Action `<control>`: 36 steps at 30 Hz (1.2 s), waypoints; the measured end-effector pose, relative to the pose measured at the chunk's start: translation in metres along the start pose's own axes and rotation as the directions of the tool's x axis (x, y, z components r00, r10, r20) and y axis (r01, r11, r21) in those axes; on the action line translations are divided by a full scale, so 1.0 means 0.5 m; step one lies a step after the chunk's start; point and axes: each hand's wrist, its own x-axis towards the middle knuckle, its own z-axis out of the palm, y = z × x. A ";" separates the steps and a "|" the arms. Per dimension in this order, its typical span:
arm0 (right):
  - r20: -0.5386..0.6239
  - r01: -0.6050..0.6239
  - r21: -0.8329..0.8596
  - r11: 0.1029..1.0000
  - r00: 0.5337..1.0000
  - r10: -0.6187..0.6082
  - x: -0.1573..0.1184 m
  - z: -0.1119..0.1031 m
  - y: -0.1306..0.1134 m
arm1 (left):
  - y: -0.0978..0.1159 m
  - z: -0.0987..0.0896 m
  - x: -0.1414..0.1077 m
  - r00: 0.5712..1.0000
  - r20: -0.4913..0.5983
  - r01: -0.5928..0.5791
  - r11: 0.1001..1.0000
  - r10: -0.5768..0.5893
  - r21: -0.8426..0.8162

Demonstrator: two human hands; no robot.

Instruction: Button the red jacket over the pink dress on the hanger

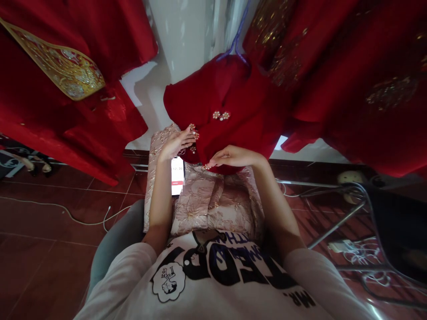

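Note:
A red velvet-looking jacket [247,95] hangs from a purple hanger [236,46] in front of me, its lower part drooping over my lap. Gold flower-shaped clasps with pearl-like beads [221,116] are fixed on its front. My left hand [177,143] is at the jacket's left front edge, fingers closed on the cloth beside more of these clasps [192,150]. With thumb and fingertips together, my right hand [233,156] pinches the lower front edge by another gold clasp [207,167]. The fingertips partly cover what they grip.
Pink brocade cloth [200,200] covers my lap, with a lit phone [177,175] on it under my left forearm. Red garments [126,35] hang at both sides. A dark chair [396,222], white cables [360,251] and a floor cord [71,218] lie around.

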 end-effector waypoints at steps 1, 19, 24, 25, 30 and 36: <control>0.004 0.007 -0.006 1.000 1.000 -0.007 -0.001 -0.001 -0.002 | 0.001 0.003 0.001 1.000 -0.008 0.011 1.000 -0.011 -0.025; 0.148 -0.022 -0.102 0.995 0.988 0.037 -0.039 -0.022 -0.032 | 0.092 0.092 -0.012 0.896 0.010 -0.410 0.817 0.444 0.405; 0.138 -0.068 -0.101 0.993 0.987 0.082 -0.058 -0.033 -0.040 | 0.148 0.125 0.019 0.791 0.074 -0.502 0.575 0.608 0.646; 0.136 -0.071 -0.100 0.992 0.987 0.084 -0.060 -0.034 -0.042 | 0.154 0.128 0.029 0.777 0.099 -0.515 0.537 0.622 0.668; 0.131 -0.056 -0.106 0.993 0.989 0.070 -0.064 -0.035 -0.048 | 0.176 0.124 0.075 0.735 0.242 -0.592 0.427 0.633 0.683; 0.077 -0.038 -0.086 0.996 0.996 0.044 -0.064 -0.040 -0.032 | 0.208 0.108 0.098 0.755 0.332 -0.632 0.496 0.565 0.595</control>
